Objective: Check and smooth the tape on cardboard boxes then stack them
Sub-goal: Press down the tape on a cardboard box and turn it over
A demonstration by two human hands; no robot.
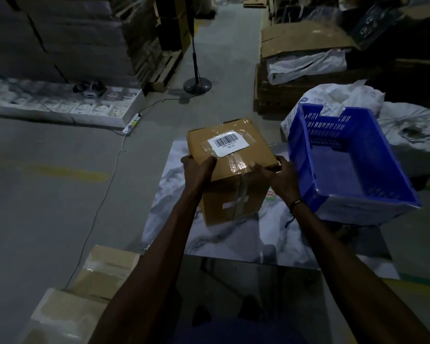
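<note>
Head view: a taped cardboard box [230, 170] stands on a marble-patterned desk [233, 237], near its far edge. The left hand [199, 167] holds the box's near left top corner, thumb laid on the top face and fingers wrapped round the left side. The right hand [276, 173] holds the near right corner, thumb on top beside the clear tape [236, 165], fingers curled round the right edge; so each grip is closed on the box. A white barcode label [227, 142] lies on the top face under the tape, and the tape strip runs over the near edge and down the front face. A blue plastic crate [350, 165] sits tilted just beside the box on the right, against white sacks [333, 100]. At lower left, 2 more taped cartons [90, 289] rest on the grey floor [60, 182]. A fan stand [197, 83] is well beyond the desk.
</note>
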